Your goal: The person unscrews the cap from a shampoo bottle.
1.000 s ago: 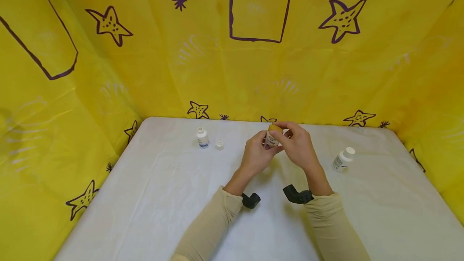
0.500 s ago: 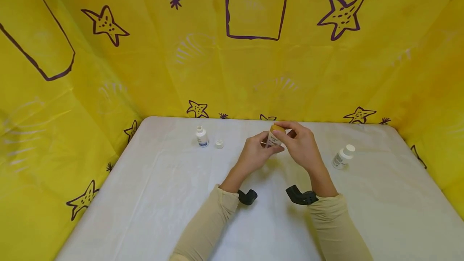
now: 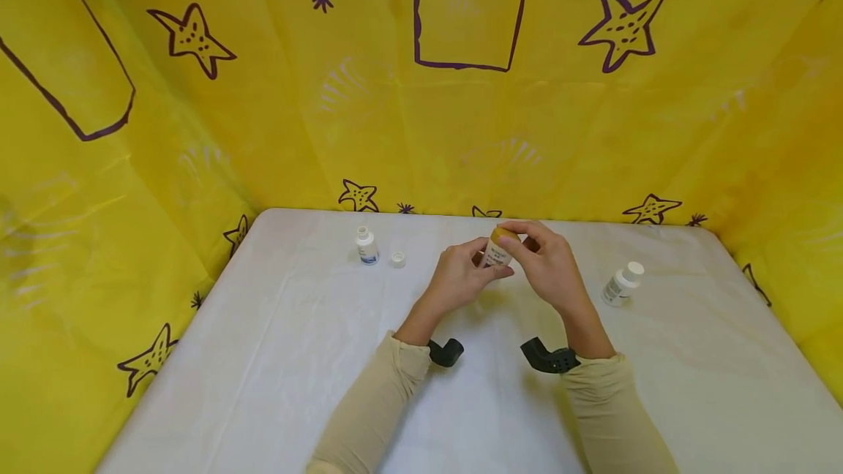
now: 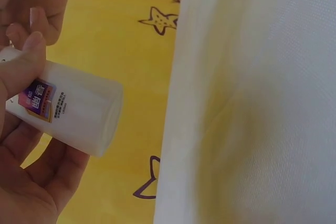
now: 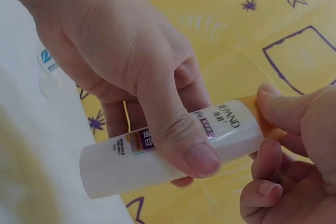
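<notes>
The left hand [image 3: 454, 276], angled inward, has its grip around a tilted, white, labelled plastic bottle [image 3: 497, 253]; the right hand [image 3: 545, 263], arched, pinches its orange cap [image 3: 503, 233].

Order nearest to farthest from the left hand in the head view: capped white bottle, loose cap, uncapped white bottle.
1. Loose cap: left of the left hand.
2. Uncapped white bottle: left of the cap.
3. Capped white bottle: rightward, past the right hand.

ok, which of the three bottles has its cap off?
The leftmost white bottle in the head view: it stands open, a loose white cap beside it. The rightmost bottle is capped; the bottle in the left hand wears an orange cap.
</notes>
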Action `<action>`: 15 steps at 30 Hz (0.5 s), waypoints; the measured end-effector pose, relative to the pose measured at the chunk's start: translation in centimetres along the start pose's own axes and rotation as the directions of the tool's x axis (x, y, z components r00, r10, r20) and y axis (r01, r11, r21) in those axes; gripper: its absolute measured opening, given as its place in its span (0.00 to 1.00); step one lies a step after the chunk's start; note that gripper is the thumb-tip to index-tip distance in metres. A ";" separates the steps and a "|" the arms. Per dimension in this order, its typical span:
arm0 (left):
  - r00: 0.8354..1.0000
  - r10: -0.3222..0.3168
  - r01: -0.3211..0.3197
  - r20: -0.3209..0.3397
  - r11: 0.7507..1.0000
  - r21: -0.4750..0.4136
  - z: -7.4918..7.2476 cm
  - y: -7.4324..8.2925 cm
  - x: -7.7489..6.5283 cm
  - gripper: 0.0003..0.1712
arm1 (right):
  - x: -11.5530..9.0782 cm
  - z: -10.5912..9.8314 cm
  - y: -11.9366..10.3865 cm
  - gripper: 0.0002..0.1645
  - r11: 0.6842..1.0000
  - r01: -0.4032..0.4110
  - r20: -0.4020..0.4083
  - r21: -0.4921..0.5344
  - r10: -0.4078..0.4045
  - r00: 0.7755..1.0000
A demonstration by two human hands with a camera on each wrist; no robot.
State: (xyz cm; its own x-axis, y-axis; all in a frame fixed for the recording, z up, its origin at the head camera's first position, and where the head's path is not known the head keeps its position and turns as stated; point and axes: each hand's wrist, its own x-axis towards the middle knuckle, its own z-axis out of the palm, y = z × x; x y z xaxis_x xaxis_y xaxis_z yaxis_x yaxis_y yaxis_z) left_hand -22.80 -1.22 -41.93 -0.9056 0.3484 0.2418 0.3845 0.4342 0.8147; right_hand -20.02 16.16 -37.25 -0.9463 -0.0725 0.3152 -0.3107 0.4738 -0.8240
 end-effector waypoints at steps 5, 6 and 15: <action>0.999 -0.023 0.023 0.026 1.000 -0.010 -0.2 0.0 0.0 0.20 | 0.0 0.1 0.5 0.16 0.999 0.053 0.002 0.005 -0.053 0.999; 0.999 -0.026 0.026 0.033 1.000 -0.015 -0.2 0.0 0.0 0.20 | -0.1 0.1 0.5 0.16 0.998 0.060 0.005 0.005 -0.060 0.998; 0.994 -0.044 0.053 0.102 0.995 -0.086 -0.1 -0.1 -0.1 0.19 | -0.3 -0.1 0.7 0.16 0.996 0.092 0.039 0.020 -0.092 0.995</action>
State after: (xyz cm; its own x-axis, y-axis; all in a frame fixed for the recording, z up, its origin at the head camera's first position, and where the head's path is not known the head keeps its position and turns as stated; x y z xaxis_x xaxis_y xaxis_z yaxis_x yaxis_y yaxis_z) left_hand -22.83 -1.42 -41.99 -0.8988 0.4117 0.1503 0.3189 0.3789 0.8688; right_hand -19.97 16.59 -37.93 -0.9163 -0.1503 0.3712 -0.3979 0.4472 -0.8010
